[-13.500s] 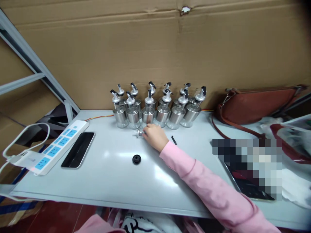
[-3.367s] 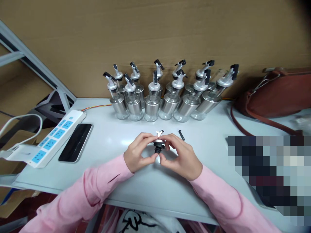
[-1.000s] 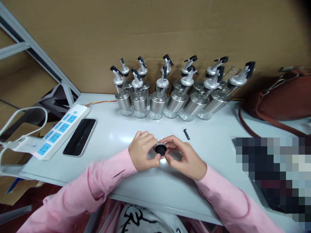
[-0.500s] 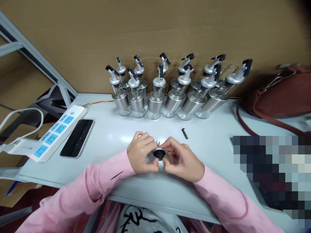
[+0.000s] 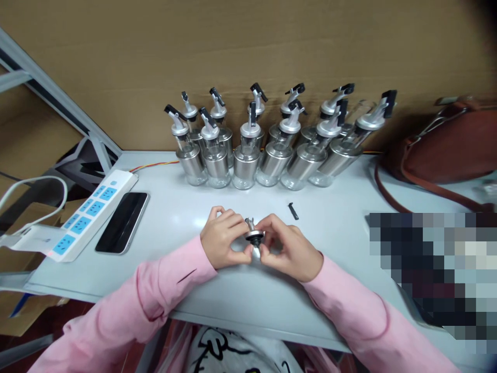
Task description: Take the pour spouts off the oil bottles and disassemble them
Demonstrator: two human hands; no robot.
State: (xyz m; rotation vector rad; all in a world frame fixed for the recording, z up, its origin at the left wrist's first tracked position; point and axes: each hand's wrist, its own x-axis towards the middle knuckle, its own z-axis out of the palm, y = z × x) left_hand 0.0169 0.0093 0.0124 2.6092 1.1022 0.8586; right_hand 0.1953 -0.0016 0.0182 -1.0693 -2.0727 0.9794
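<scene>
A brown cardboard panel (image 5: 233, 46) rises beyond both hands, backing a pale gray table (image 5: 229, 305) that stretches beneath them. On the table, a reddish-brown leather handbag (image 5: 450, 147) sits well beyond and to the right of the right hand. Glass bottles with metal sleeves (image 5: 246, 159), topped with silver pourers and black levers, stand in two rows ahead of the hands. A white power strip (image 5: 86, 218) with blue sockets lies left of the left hand; between the two, nearer the strip, a smartphone (image 5: 122, 223) rests screen up. At center, pink-sleeved, the left hand (image 5: 225, 237) and right hand (image 5: 293, 249) together grasp a silver pourer top (image 5: 254, 235) with a black stopper, pinched in their fingertips above the table. A small black lever (image 5: 294, 211) lies loose just ahead of the right hand, untouched.
</scene>
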